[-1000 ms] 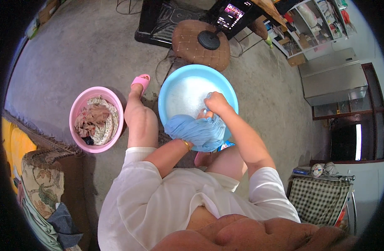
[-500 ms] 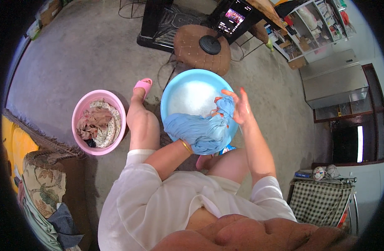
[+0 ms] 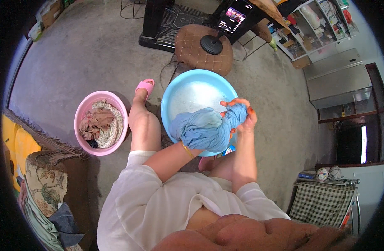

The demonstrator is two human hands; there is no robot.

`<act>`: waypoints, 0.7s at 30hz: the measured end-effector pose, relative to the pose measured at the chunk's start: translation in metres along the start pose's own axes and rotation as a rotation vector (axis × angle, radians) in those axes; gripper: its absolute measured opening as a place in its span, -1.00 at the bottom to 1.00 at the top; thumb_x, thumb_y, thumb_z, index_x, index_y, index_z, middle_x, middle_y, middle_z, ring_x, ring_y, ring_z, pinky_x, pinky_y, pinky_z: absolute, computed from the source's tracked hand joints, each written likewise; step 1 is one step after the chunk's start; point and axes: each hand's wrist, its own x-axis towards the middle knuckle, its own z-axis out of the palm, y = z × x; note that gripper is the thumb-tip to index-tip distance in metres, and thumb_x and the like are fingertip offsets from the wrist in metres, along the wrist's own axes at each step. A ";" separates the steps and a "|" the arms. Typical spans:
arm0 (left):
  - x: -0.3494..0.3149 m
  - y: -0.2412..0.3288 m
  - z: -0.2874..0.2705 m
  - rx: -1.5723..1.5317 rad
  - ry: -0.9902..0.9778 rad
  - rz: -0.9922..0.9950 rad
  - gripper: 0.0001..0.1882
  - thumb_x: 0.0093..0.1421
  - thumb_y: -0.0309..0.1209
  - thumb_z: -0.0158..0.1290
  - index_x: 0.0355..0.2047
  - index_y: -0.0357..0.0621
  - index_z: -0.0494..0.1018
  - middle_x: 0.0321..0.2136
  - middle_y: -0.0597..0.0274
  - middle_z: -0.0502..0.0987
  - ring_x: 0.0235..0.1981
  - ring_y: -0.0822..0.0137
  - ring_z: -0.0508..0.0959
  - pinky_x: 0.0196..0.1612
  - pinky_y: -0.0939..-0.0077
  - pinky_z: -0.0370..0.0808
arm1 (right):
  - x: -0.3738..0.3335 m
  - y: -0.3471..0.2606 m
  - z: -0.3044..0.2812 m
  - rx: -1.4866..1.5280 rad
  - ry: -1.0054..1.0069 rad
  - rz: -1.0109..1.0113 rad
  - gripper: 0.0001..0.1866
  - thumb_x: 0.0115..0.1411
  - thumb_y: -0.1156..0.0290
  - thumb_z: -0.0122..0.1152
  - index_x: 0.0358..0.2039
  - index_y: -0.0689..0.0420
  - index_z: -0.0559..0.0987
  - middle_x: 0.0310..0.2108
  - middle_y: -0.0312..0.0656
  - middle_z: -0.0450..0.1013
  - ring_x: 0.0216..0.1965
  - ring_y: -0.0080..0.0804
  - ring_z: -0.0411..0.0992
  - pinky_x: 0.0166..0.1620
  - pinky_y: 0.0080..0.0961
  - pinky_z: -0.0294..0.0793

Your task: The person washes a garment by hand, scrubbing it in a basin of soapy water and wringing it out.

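A bunched, wet-looking light blue cloth (image 3: pixel 204 129) is lifted over the near side of a blue basin (image 3: pixel 169 90), which holds sudsy, whitish water (image 3: pixel 196 95). Most of my left hand (image 3: pixel 232 132) is hidden under the cloth; a few fingertips show round its narrow neck, gripping it. At the right rim, my right hand (image 3: pixel 247 117) is closed round the cloth's twisted end. A yellow bracelet (image 3: pixel 187 149) circles my left wrist.
Left of my leg stands a pink basin (image 3: pixel 80 133) with brown and patterned clothes (image 3: pixel 100 121). Beyond the blue basin, a brown padded stool (image 3: pixel 187 44) bears a round black stand (image 3: pixel 211 44) holding a lit screen (image 3: pixel 235 16). A covered armchair (image 3: pixel 45 175) stands at the near left.
My right hand has gone from spread fingers to a closed grip round the cloth's end. That end is now twisted tighter and reaches farther right; the bundle has shifted slightly right.
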 end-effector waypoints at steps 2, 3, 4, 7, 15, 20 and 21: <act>0.000 -0.001 -0.001 0.004 0.003 0.001 -0.72 -0.01 -0.37 -0.01 -0.29 -0.24 0.34 -0.46 0.16 0.42 -0.45 0.26 0.46 -0.36 0.39 0.43 | 0.004 -0.008 0.015 -0.098 0.098 -0.003 -0.59 0.05 0.18 0.08 -0.27 0.30 0.43 -0.31 0.03 0.36 -0.13 0.09 0.35 -0.20 -0.05 0.47; 0.000 -0.001 -0.002 0.004 0.005 0.008 -0.72 -0.01 -0.37 -0.01 -0.29 -0.24 0.34 -0.46 0.16 0.42 -0.45 0.26 0.46 -0.36 0.39 0.43 | 0.006 -0.011 0.010 -0.288 0.111 0.038 -0.68 0.02 0.29 0.05 -0.31 0.29 0.45 -0.36 0.00 0.40 -0.22 -0.02 0.40 -0.22 -0.12 0.46; 0.001 -0.001 -0.003 0.005 0.005 0.007 -0.72 -0.02 -0.37 -0.01 -0.29 -0.24 0.34 -0.46 0.16 0.42 -0.45 0.27 0.46 -0.36 0.39 0.43 | 0.006 -0.015 0.007 -0.480 0.128 0.076 -0.77 -0.01 0.40 0.02 -0.36 0.28 0.47 -0.40 -0.02 0.43 -0.31 -0.13 0.45 -0.24 -0.20 0.46; 0.001 0.000 -0.008 0.003 0.008 0.024 -0.72 -0.02 -0.37 -0.01 -0.29 -0.23 0.33 -0.46 0.16 0.42 -0.45 0.27 0.46 -0.36 0.39 0.43 | 0.021 -0.019 0.036 -0.798 0.260 0.184 -0.87 -0.04 0.44 0.04 -0.52 0.25 0.48 -0.54 -0.18 0.44 -0.46 -0.42 0.42 -0.33 -0.52 0.38; -0.004 0.001 -0.012 0.001 -0.003 0.064 -0.72 -0.03 -0.39 -0.01 -0.29 -0.23 0.33 -0.46 0.17 0.42 -0.45 0.28 0.45 -0.36 0.41 0.42 | 0.042 -0.006 0.029 -1.365 0.208 0.451 -0.75 -0.07 0.29 0.01 -0.55 0.23 0.51 -0.59 -0.06 0.44 -0.48 -0.26 0.41 -0.36 -0.45 0.34; -0.008 0.004 -0.017 -0.012 0.006 0.090 -0.72 -0.04 -0.39 0.00 -0.29 -0.22 0.33 -0.46 0.17 0.42 -0.45 0.29 0.45 -0.36 0.41 0.42 | 0.055 0.002 0.047 -1.696 0.068 0.450 -0.74 -0.05 0.31 -0.05 -0.58 0.26 0.49 -0.53 0.05 0.44 -0.44 -0.01 0.40 -0.34 -0.25 0.36; -0.010 0.005 -0.018 -0.013 0.007 0.099 -0.72 -0.04 -0.39 0.00 -0.29 -0.22 0.33 -0.46 0.17 0.42 -0.45 0.29 0.45 -0.37 0.42 0.42 | 0.055 0.004 0.048 -1.777 0.007 0.421 -0.77 -0.03 0.37 -0.06 -0.62 0.27 0.48 -0.52 0.07 0.43 -0.45 0.05 0.39 -0.32 -0.18 0.36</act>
